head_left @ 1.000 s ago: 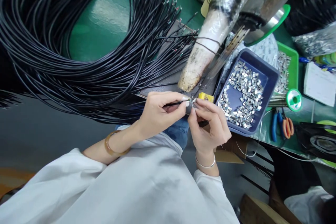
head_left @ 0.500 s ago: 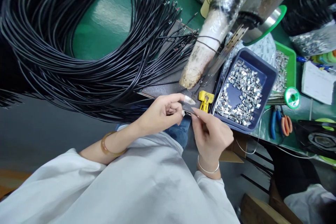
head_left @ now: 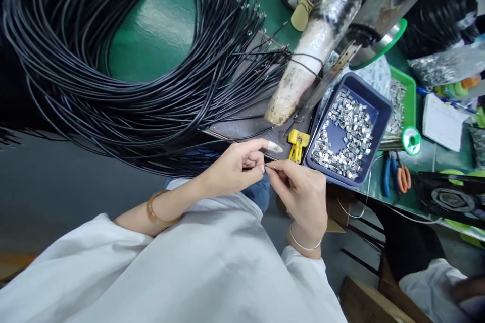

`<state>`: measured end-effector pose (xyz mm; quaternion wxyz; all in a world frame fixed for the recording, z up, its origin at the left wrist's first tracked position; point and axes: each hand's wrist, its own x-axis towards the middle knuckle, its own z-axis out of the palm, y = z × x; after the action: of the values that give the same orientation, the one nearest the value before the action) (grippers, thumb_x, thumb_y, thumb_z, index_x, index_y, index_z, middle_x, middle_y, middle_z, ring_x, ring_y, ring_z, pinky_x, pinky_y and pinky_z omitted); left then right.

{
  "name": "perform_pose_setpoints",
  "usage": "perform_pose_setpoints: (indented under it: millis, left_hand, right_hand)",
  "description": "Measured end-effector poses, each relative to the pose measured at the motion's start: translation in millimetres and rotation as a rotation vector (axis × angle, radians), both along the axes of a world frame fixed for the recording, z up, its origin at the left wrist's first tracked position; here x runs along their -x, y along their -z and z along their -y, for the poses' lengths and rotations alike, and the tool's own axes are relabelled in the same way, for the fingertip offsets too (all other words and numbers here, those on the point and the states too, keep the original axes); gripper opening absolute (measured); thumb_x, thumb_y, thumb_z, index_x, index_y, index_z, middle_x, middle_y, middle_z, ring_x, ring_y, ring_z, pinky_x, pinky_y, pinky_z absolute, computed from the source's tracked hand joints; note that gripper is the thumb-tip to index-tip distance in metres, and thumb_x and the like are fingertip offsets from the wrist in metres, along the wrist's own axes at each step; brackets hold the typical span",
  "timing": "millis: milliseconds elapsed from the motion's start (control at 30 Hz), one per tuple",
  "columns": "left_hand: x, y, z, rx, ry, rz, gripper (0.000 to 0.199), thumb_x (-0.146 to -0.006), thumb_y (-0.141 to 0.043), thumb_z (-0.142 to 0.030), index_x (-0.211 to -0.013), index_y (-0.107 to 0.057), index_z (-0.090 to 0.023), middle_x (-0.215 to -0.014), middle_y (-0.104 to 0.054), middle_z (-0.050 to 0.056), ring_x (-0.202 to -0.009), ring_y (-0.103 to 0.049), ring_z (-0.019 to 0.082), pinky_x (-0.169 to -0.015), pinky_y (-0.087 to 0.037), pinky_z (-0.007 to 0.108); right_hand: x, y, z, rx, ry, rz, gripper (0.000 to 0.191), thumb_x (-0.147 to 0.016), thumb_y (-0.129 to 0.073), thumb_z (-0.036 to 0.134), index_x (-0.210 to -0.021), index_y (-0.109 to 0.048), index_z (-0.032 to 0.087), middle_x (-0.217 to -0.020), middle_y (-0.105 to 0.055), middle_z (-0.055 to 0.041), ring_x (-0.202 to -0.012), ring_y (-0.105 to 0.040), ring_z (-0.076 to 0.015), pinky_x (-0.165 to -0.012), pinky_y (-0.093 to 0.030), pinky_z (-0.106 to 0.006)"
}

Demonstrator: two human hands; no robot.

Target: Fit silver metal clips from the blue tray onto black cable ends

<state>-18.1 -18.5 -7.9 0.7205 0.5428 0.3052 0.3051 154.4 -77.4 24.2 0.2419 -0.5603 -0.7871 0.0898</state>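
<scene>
My left hand (head_left: 245, 164) is closed, thumb pressed to curled fingers, with the index finger stretched out and a white covering on its tip. My right hand (head_left: 299, 184) pinches at the left thumb tip. A thin dark wire end (head_left: 270, 167) shows between the two hands' fingertips; the rest of it is hidden by the fingers. Just beyond my hands a yellow hand tool (head_left: 297, 144) lies at the table edge. A large bundle of black cables (head_left: 151, 96) curves over the table to the left, many with stripped ends showing coloured wires.
Right of my hands stands a blue bin (head_left: 382, 106) of small metal parts, with a green tray (head_left: 411, 96) behind it. A plastic-wrapped tube (head_left: 291, 81) slants over the table. Pliers (head_left: 390, 174), a solder spool (head_left: 411, 140) and paper (head_left: 443, 118) lie farther right. Another person's sleeve (head_left: 432, 287) shows lower right.
My right hand has moved slightly left and down, its fingertips now close against the left thumb. The view has shifted slightly; the left hand keeps its closed pose.
</scene>
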Motion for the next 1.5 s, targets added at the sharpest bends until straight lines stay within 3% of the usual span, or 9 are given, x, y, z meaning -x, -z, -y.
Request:
perform_pose_setpoints:
  millis: [200,433,533,667,733,833,1033,1233,1500]
  left_hand:
    - [-1.5,-3.1,-2.5,0.088,-0.039,0.029,0.008,-0.076,-0.067,-0.017,-0.072,-0.062,-0.013,-0.057,-0.045,-0.007,-0.052,-0.036,0.005,-0.047,-0.030,0.017]
    - [-5.0,-4.7,1.5,0.118,-0.126,0.162,0.004,-0.080,-0.070,-0.016,-0.082,-0.068,-0.012,-0.064,-0.061,-0.002,-0.058,-0.053,0.007,-0.057,-0.045,0.017]
    - [-4.7,-8.8,-2.3,0.159,-0.144,0.158,0.006,-0.078,-0.073,-0.017,-0.080,-0.071,-0.012,-0.058,-0.058,-0.003,-0.054,-0.049,0.007,-0.052,-0.042,0.017]
    - [-5.6,-12.2,-8.9,0.184,-0.191,0.118,0.009,-0.075,-0.078,-0.018,-0.074,-0.073,-0.011,-0.055,-0.056,-0.004,-0.051,-0.045,0.006,-0.048,-0.037,0.018]
    - [-7.2,-10.9,-10.9,0.180,-0.215,0.120,0.011,-0.074,-0.081,-0.021,-0.073,-0.075,-0.011,-0.058,-0.061,-0.002,-0.053,-0.049,0.006,-0.051,-0.041,0.018]
    - [-9.8,-7.4,-12.3,0.171,-0.247,0.133,0.014,-0.072,-0.084,-0.024,-0.076,-0.078,-0.012,-0.071,-0.072,0.003,-0.064,-0.061,0.010,-0.061,-0.051,0.020]
    - [-17.2,-6.3,-13.1,0.039,-0.327,0.144,0.003,-0.077,-0.076,-0.015,-0.076,-0.077,-0.012,-0.075,-0.076,0.003,-0.070,-0.067,0.010,-0.069,-0.056,0.017]
    - [-26.1,-3.9,-12.1,-0.076,-0.440,0.084,0.003,-0.077,-0.074,-0.016,-0.076,-0.075,-0.013,-0.075,-0.077,0.003,-0.069,-0.071,0.011,-0.066,-0.058,0.017]
    - [-27.2,-4.8,-11.3,-0.168,-0.483,0.032,0.004,-0.079,-0.073,-0.016,-0.076,-0.075,-0.014,-0.073,-0.076,0.001,-0.068,-0.071,0.011,-0.063,-0.058,0.017]
  right_hand:
    - [7.1,4.9,1.6,-0.166,0.109,-0.007,0.006,-0.094,-0.067,0.021,-0.087,-0.066,0.021,-0.066,-0.066,0.0061,-0.053,-0.054,-0.0051,-0.056,-0.042,-0.020]
    - [11.0,17.3,0.6,-0.158,0.314,-0.332,0.008,-0.094,-0.066,0.027,-0.087,-0.065,0.023,-0.064,-0.061,0.0074,-0.045,-0.050,-0.0054,-0.045,-0.039,-0.020]
    - [8.2,18.9,-4.6,-0.419,0.371,-0.499,0.010,-0.093,-0.066,0.032,-0.089,-0.067,0.023,-0.064,-0.058,0.0073,-0.042,-0.048,-0.0051,-0.039,-0.037,-0.020]
    - [5.8,21.2,-10.5,-0.716,0.318,-0.683,0.019,-0.094,-0.061,0.026,-0.113,-0.064,0.025,-0.061,-0.056,0.0094,-0.036,-0.047,-0.0059,-0.031,-0.032,-0.019]
    - [5.9,24.5,-11.0,-0.684,0.312,-0.656,0.029,-0.094,-0.058,0.014,-0.121,-0.060,0.025,-0.075,-0.071,0.0059,-0.047,-0.063,-0.0090,-0.037,-0.046,-0.020]
    - [6.7,29.7,-10.0,-0.550,0.296,-0.492,0.027,-0.091,-0.063,0.007,-0.113,-0.064,0.023,-0.092,-0.079,0.0010,-0.075,-0.078,-0.0147,-0.065,-0.066,-0.027]
    - [6.8,32.6,-12.7,-0.518,0.222,-0.190,0.019,-0.084,-0.075,0.009,-0.096,-0.067,0.022,-0.102,-0.078,-0.0025,-0.093,-0.076,-0.0156,-0.085,-0.065,-0.031]
    - [6.4,34.8,-19.4,-0.491,0.276,-0.218,0.018,-0.085,-0.074,0.012,-0.096,-0.067,0.025,-0.098,-0.076,0.0002,-0.090,-0.074,-0.0152,-0.074,-0.063,-0.029]
    - [10.4,30.6,-24.9,-0.504,0.291,-0.254,0.020,-0.083,-0.076,0.009,-0.093,-0.069,0.025,-0.098,-0.075,0.0004,-0.090,-0.073,-0.0150,-0.084,-0.063,-0.033]
